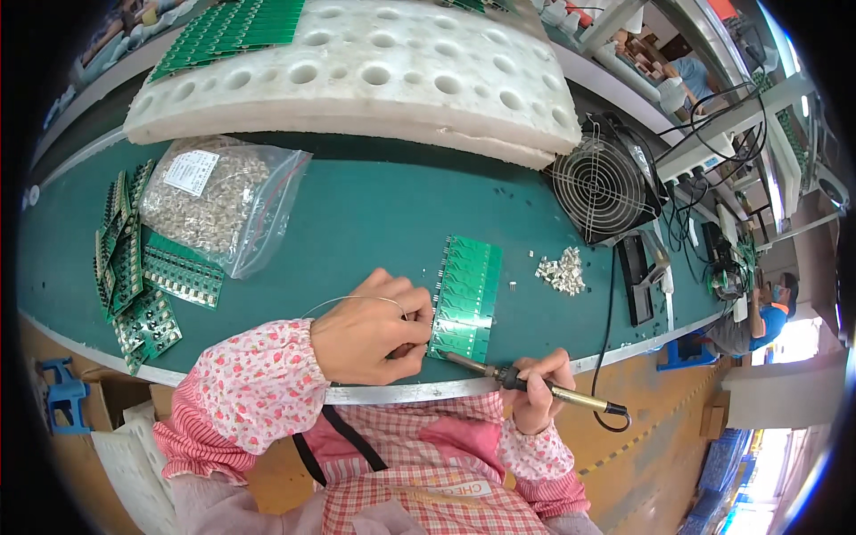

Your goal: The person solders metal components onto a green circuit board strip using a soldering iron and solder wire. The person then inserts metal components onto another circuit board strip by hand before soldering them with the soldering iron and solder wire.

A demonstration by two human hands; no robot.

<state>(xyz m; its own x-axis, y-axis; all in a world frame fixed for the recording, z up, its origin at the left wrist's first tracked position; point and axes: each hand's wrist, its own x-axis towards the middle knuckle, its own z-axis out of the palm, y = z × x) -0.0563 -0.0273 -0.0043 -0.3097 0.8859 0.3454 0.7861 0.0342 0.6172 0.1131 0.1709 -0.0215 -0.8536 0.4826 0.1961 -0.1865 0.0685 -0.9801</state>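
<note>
A green circuit board panel (467,294) lies on the green bench mat near the front edge. My left hand (370,328) rests at the panel's left edge, pinching a thin solder wire (348,300) that loops back over the hand. My right hand (538,385) grips a soldering iron (526,384) like a pen; its tip touches the panel's lower edge. The iron's black cord drops off the bench at the right.
A small heap of pale metal parts (562,270) lies right of the panel. A clear bag of parts (214,201) and stacked green boards (134,267) sit at left. A white foam block with holes (374,76) lies behind, a black fan (602,183) at right. Another person (758,316) sits far right.
</note>
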